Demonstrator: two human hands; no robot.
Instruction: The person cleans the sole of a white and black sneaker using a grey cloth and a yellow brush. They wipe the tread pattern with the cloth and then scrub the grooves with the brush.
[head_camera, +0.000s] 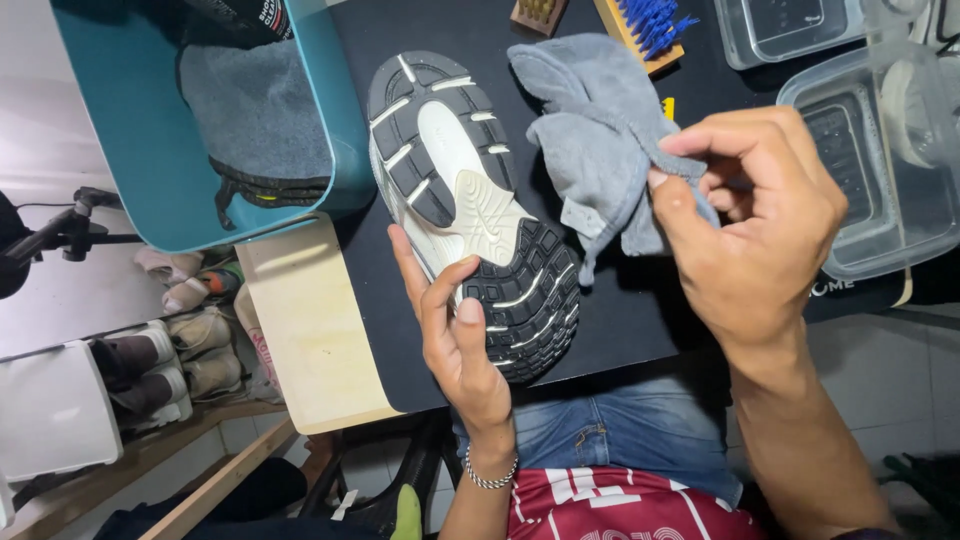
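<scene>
A shoe lay sole-up over the black surface, its long axis running diagonally from upper left to lower right; one rounded end pointed toward the teal bin and the other toward the person's lap. Which end was the toe could not be told for certain. The sole showed white panels framed by dark grey tread.

The left hand gripped the shoe along its near edge, thumb pressed on the tread and fingers wrapped behind. The right hand was clenched around a grey cloth, which hung bunched just beside the shoe, over the surface.

Beyond the cloth, a brush with blue bristles lay at the far edge, with a smaller brown brush near it. Clear plastic containers stood to the right. The bin held a grey folded fabric. More shoes sat on a low shelf at left.
</scene>
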